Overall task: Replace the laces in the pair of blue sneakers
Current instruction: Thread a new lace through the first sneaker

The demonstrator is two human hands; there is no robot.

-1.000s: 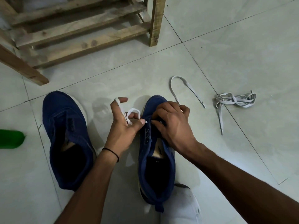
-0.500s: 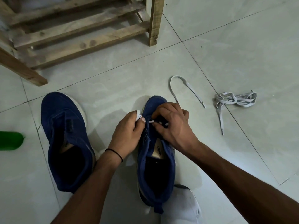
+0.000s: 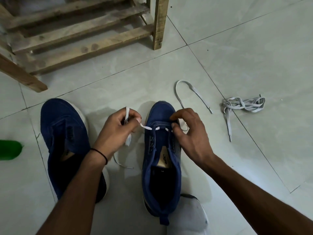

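Note:
Two blue sneakers stand on the tiled floor. The left sneaker (image 3: 64, 133) has no lace. The right sneaker (image 3: 161, 150) has a white lace (image 3: 146, 127) threaded across its front eyelets. My left hand (image 3: 116, 131) grips that lace just left of the shoe; the lace loops over my fingers and its loose end trails on the floor below my wrist. My right hand (image 3: 189, 133) pinches the lace at the shoe's right eyelet row. The lace's other part curves over the floor beyond the shoe toe.
A bundled grey lace (image 3: 242, 104) lies on the floor to the right. A wooden rack (image 3: 81, 31) stands at the back left. A green object (image 3: 9, 150) shows at the left edge. A white-socked foot (image 3: 188, 216) rests by the right sneaker's heel.
My left hand has pulled leftward away from the shoe, drawing the lace out through the eyelet. My right hand has shifted to the shoe's right side.

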